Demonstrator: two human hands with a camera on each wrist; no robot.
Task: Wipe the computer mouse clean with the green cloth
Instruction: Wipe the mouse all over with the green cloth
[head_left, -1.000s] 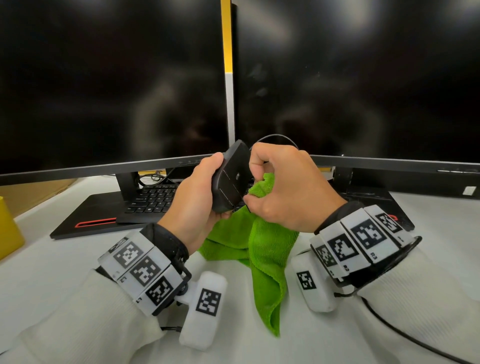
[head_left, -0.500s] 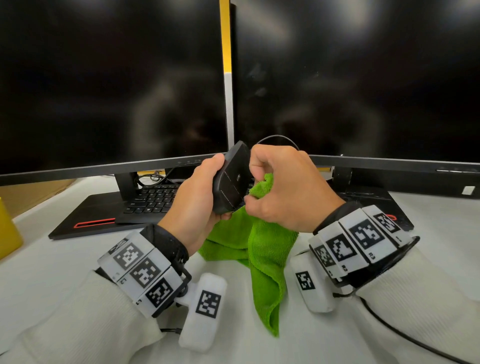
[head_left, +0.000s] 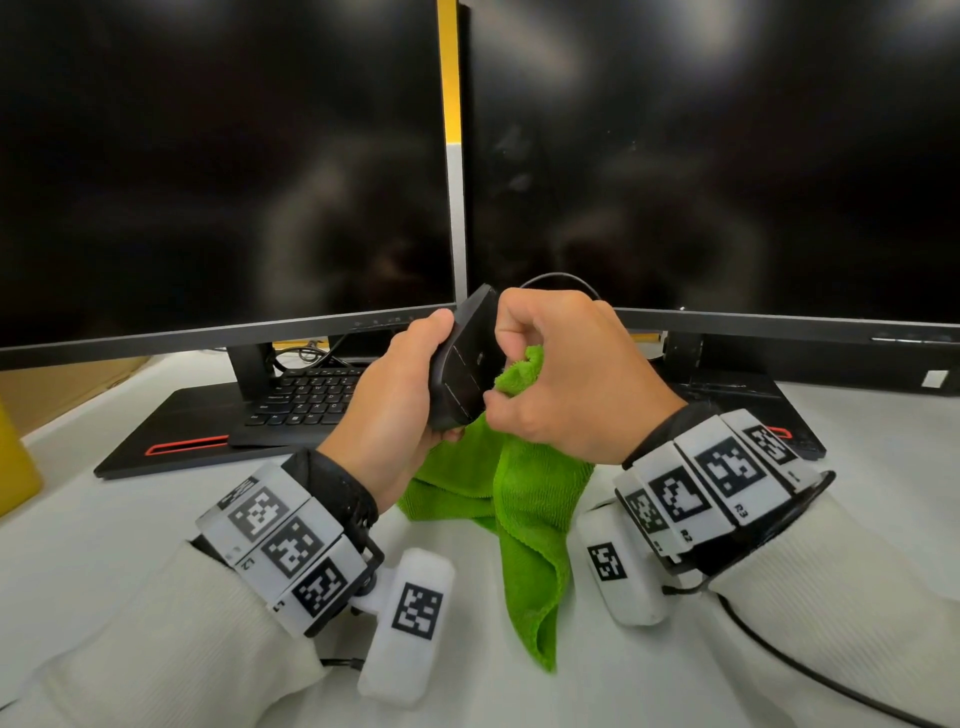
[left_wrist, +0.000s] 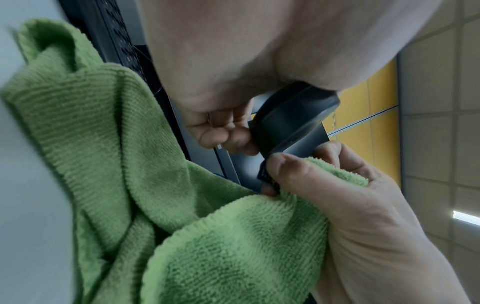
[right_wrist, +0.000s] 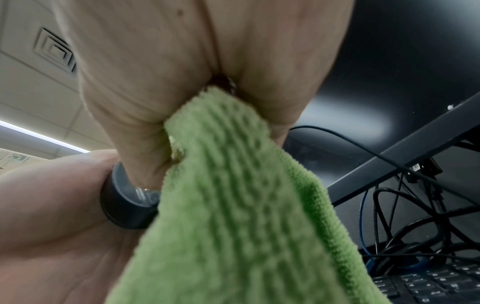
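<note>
Head view: two hands meet above a white desk (head_left: 78, 519), in front of two dark monitors.
Left hand (head_left: 387, 410): curled round a black mouse (head_left: 462, 371), thumb along its 9 o'clock edge, fingers behind it. It holds the mouse raised off the desk and tipped on edge, flat underside toward the camera.
Mouse: at frame centre, between both hands. Its top end points to 12 o'clock.
Right hand (head_left: 566, 384): fingers curled tight, gripping a green cloth (head_left: 524, 499) and pressing a bunched fold against the 3 o'clock side of the mouse.
Cloth: most of it hangs from the right fist toward 6 o'clock, down to the desk.
Left wrist view: right thumb (left_wrist: 293, 174) pins the cloth (left_wrist: 161, 185) against the lower edge of the mouse (left_wrist: 291, 121); left fingertips (left_wrist: 223, 135) wrap the mouse from 9 o'clock.
Right wrist view: cloth (right_wrist: 233, 205) emerges from the closed right hand (right_wrist: 182, 61); a rounded end of the mouse (right_wrist: 124, 203) shows at 9 o'clock, touching the left hand (right_wrist: 52, 205).
Behind, at 10 o'clock: a black keyboard (head_left: 306, 397) under the left monitor (head_left: 218, 156).
At 2 o'clock: the right monitor (head_left: 727, 156).
</note>
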